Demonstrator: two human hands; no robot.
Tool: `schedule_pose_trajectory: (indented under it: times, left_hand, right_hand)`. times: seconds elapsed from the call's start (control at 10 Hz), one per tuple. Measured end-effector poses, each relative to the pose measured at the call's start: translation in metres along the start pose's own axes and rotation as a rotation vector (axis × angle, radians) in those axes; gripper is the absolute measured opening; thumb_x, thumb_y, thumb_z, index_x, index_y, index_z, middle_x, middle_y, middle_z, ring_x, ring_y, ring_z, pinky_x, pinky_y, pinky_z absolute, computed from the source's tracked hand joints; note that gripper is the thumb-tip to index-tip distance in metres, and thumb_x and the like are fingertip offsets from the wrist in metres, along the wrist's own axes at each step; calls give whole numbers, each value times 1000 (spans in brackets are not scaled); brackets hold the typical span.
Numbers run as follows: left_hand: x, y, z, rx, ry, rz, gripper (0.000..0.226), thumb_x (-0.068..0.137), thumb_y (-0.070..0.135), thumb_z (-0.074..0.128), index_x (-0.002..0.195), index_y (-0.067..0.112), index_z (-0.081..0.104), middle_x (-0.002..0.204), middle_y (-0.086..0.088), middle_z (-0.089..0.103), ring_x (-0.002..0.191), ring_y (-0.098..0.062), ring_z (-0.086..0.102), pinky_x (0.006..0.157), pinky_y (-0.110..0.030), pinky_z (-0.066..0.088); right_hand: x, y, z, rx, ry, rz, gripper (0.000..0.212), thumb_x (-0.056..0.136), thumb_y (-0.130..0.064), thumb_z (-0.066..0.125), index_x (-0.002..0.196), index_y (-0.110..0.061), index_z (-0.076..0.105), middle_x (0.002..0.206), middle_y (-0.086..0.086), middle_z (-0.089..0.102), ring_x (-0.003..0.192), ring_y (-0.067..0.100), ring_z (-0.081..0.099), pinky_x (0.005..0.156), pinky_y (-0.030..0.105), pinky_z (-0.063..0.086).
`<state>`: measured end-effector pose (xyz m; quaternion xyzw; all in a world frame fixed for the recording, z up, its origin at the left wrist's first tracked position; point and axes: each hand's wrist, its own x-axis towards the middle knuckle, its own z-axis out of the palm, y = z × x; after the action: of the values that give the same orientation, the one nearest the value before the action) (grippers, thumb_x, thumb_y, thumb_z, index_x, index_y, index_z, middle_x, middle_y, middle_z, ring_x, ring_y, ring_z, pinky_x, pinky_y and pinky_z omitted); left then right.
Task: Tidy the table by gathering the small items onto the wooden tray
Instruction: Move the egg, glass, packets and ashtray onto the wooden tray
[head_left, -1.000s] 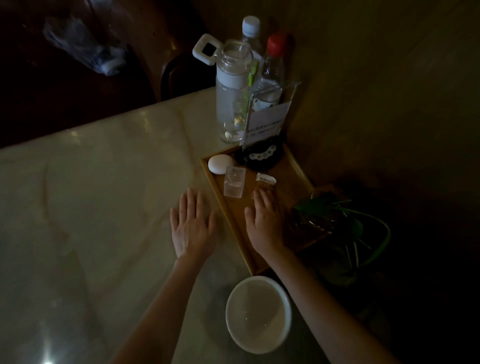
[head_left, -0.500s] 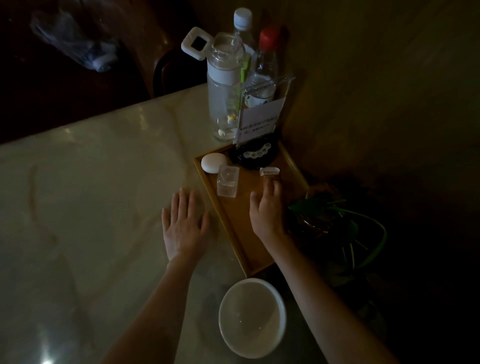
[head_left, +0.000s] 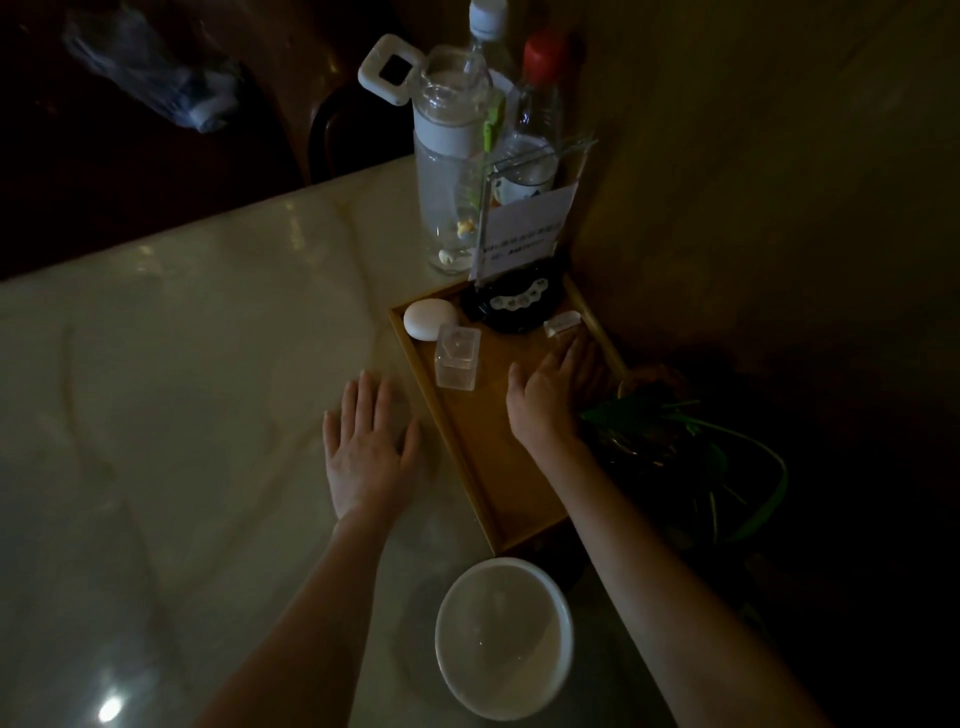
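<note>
A wooden tray (head_left: 506, 483) lies on the pale marble table beside the wall. On its far end sit a white oval case (head_left: 430, 319), a clear plastic box (head_left: 457, 356), a small white piece (head_left: 561, 323) and a black round base (head_left: 514, 304) carrying a sign holder. My right hand (head_left: 553, 392) is over the tray with fingers straight, its tips close to the small white piece. My left hand (head_left: 369, 441) rests flat on the table just left of the tray, holding nothing.
A clear jug with a white handle (head_left: 452, 171) and two bottles (head_left: 535, 119) stand behind the tray. A white bowl (head_left: 503, 636) sits at the table's near edge. A green potted plant (head_left: 670, 431) is right of the tray. The room is dim.
My right hand has slid forward over the tray toward the small white piece. My left hand stays flat on the table.
</note>
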<state>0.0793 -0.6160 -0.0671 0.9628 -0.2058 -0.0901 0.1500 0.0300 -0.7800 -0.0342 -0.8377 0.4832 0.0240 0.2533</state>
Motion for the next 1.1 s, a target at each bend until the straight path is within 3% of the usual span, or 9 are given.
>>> schedule_pose_trajectory:
  times: [0.5,0.7,0.8,0.9,1.0,1.1]
  left_hand:
    - [0,-1,2,-5,17,0,60,92,45,33,144,22,15,155,2,6,142,-12,-4,115,-37,-2]
    - [-1,0,0,-16,26,2,60,92,44,34,144,23,15,155,2,6,142,-13,-3,115,-37,-3]
    - [-1,1,0,-18,28,1,60,92,44,34,144,23,15,155,2,6,142,-13,-3,115,-37,-3]
    - [-1,0,0,-15,33,1,59,92,44,33,144,22,17,155,1,8,142,-14,-1,115,-38,-2]
    - [-1,0,1,-17,33,4,62,87,47,27,143,22,19,155,1,10,142,-14,1,115,-38,0]
    - [0,-1,2,-14,34,6,64,85,48,25,143,22,19,155,1,11,142,-14,1,115,-38,0]
  right_hand:
    - [5,-2,-2,119,7,-9,73,95,-33,38,143,3,-4,154,21,-9,143,33,-11,115,43,-8]
    - [1,3,-7,201,69,-142,60,94,-22,44,143,1,17,155,19,6,144,30,-4,118,44,3]
    - [-6,5,-5,253,120,-311,47,90,-13,51,135,-3,39,147,17,31,140,29,21,115,47,20]
    - [-14,3,-7,402,41,-404,34,89,-11,52,122,-6,54,126,11,56,111,11,47,92,21,41]
    - [-16,-1,-5,508,-93,-385,40,85,-22,60,122,-12,54,114,-3,58,98,2,47,72,5,32]
    - [-13,-7,6,609,-140,-364,50,78,-21,69,124,-14,51,116,-4,57,102,5,52,72,1,36]
